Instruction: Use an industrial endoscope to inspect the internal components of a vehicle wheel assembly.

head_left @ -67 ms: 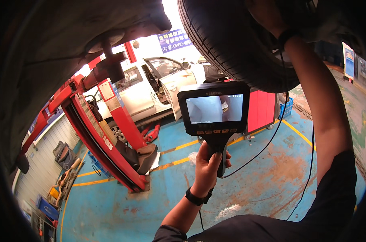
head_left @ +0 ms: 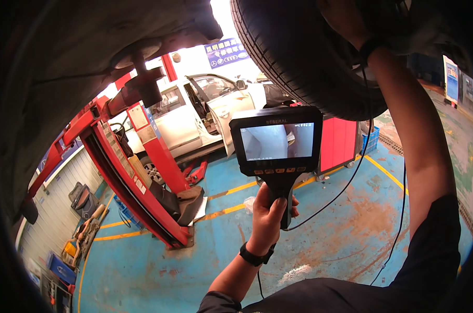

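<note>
My left hand [head_left: 267, 214] is wrapped round the pistol grip of a black handheld borescope [head_left: 278, 115], with the thumb along the handle. Its lit screen [head_left: 270, 142] displays pale, curved surfaces with a dark gap. A thin black cable [head_left: 336, 193] leaves the base of the handle and loops up toward my raised right wrist. My right hand [head_left: 346, 21] reaches up behind a large tyre [head_left: 294, 57], close to the wheel's inner side. Its fingers are lost in shadow, so what they touch or hold is hidden.
Overhead is the dark underside of a raised car [head_left: 100, 31]. A red lift post [head_left: 137, 182] stands to the left. Beyond it is a white car [head_left: 179, 122] with a door open. A red tool cabinet [head_left: 335, 143] stands behind the screen, on a blue floor [head_left: 320, 250] with yellow lines.
</note>
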Demonstrator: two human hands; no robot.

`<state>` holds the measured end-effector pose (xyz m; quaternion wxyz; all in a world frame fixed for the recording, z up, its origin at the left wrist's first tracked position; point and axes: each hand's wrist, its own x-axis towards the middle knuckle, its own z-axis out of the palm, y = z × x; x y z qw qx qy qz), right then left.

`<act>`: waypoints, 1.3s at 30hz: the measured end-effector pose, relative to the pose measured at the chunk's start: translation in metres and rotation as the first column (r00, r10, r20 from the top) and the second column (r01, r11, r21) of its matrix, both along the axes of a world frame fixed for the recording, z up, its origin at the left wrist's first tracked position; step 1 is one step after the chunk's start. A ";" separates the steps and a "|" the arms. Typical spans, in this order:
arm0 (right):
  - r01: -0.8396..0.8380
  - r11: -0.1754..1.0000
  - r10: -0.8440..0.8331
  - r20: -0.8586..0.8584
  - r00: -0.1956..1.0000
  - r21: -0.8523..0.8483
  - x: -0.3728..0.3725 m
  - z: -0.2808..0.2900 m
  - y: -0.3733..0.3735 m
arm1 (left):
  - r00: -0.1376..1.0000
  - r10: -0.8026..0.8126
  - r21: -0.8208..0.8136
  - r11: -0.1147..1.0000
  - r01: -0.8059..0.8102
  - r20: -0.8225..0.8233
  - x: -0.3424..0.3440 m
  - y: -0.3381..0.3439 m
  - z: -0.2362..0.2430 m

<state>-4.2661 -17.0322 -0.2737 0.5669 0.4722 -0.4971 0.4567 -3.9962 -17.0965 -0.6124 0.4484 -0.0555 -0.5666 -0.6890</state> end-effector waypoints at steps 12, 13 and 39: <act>0.048 0.998 -0.053 0.114 0.992 0.050 0.002 -0.004 -0.001 | 1.000 -0.006 -0.008 1.000 0.006 0.007 0.000 -0.004 -0.002; 0.036 0.998 -0.040 0.095 0.995 0.046 0.002 -0.005 -0.002 | 1.000 -0.006 -0.004 1.000 0.006 0.007 0.001 -0.004 -0.002; 0.002 1.000 -0.002 -0.002 1.000 0.016 -0.012 -0.007 -0.003 | 0.998 -0.067 0.046 0.997 0.067 -0.002 -0.005 -0.011 -0.005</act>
